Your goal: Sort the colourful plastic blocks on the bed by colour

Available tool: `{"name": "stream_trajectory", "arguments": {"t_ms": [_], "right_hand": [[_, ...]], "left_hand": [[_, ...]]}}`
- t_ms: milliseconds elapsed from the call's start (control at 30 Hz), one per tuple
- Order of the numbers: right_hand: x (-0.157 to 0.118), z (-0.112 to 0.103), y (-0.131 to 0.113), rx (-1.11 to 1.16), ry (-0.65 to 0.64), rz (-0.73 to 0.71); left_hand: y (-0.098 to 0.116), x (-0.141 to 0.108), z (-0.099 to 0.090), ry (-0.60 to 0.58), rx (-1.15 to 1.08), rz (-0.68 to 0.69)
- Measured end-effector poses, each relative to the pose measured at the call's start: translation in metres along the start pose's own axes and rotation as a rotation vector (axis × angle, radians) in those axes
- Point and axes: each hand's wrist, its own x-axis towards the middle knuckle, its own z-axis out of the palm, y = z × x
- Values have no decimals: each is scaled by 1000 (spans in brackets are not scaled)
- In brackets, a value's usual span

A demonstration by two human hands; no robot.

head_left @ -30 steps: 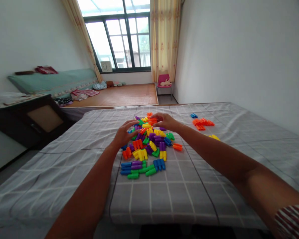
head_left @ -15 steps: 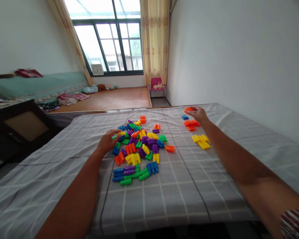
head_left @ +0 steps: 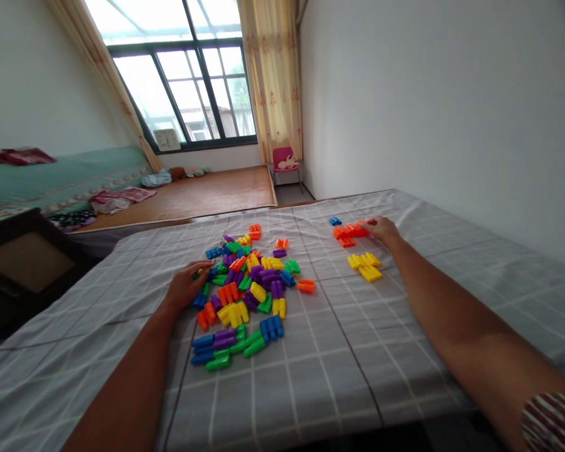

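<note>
My right hand (head_left: 383, 231) pinches an orange plastic building block (head_left: 360, 229) at the right end of the orange block group (head_left: 344, 237). This block touches or overlaps the group. Just behind lies a blue block (head_left: 335, 221), and nearer to me is a cluster of yellow blocks (head_left: 366, 266). My left hand (head_left: 187, 284) is at the left edge of a mixed block pile (head_left: 257, 276), its fingers curled. A bit of green and yellow block (head_left: 198, 274) shows between thumb and fingers, partly hidden by them.
Joined blue, purple and green blocks (head_left: 230, 342) lie in front of the pile. A loose orange block (head_left: 306, 286) is at its right. A checked grey cloth (head_left: 320, 364) covers the table. Beyond stand a bed platform (head_left: 207, 191) and a pink chair (head_left: 282, 156).
My right hand has brought the orange block down from behind the blue block to the orange group. My left hand has closed more at the pile's left edge. The camera view has shifted right.
</note>
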Motion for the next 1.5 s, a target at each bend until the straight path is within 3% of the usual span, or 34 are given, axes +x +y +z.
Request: {"name": "stream_trajectory", "arguments": {"t_ms": [300,367,467,567,733,833,933,1100,1267,1500], "right_hand": [[-3,-1,4,-27,-70,29],[-4,-5,3,2,-22,29],[-10,-14,-12,58,160,-26],[-27,-16,-52,129,239,-209],[-69,7,-154,177,-120,-671],[-79,30,-217,117,-232,-869],[-72,58,-270,-9,-279,-941],[-60,109,-330,-253,-389,-865],[-64,133,-338,-308,-377,-798],[-75,106,-307,-146,-405,-761]], "left_hand": [[2,0,-1,-5,1,0],[3,-1,-2,4,0,7],[5,-2,-2,28,4,22],[7,-2,0,40,2,19],[8,-2,6,23,-5,5],[7,-2,9,17,8,8],[8,-3,9,12,17,19],[11,-6,9,8,44,30],[12,-6,11,13,50,49],[11,-4,7,-14,78,33]]}}
